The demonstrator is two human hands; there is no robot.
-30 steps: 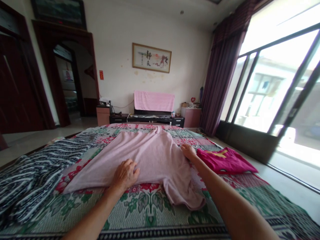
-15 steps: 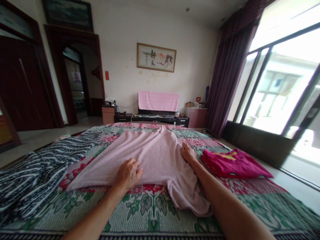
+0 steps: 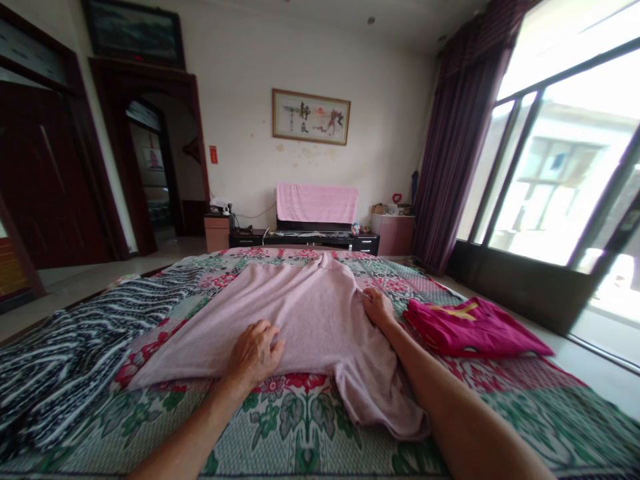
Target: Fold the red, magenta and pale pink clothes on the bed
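A pale pink knit top (image 3: 305, 307) lies spread across the patterned bed cover, one part reaching to the left and a sleeve-like part hanging toward me at the right. My left hand (image 3: 257, 350) rests on its near middle, palm down, fingers slightly bent and apart. At the garment's right edge, my right hand (image 3: 379, 307) pinches the fabric, and a small fold rises by its fingertips. Part of the sleeve is hidden behind my right forearm.
A folded magenta garment (image 3: 475, 327) lies to the right on the floral bed cover (image 3: 280, 427). Black-and-white striped cloth (image 3: 95, 340) is bunched at the left. Beyond the bed stands a low black cabinet (image 3: 367, 243), with a pink towel (image 3: 317, 202) draped above it.
My right hand has closed on the top's edge and lifted a small fold. The left hand stays nearly in place. The view has shifted slightly.
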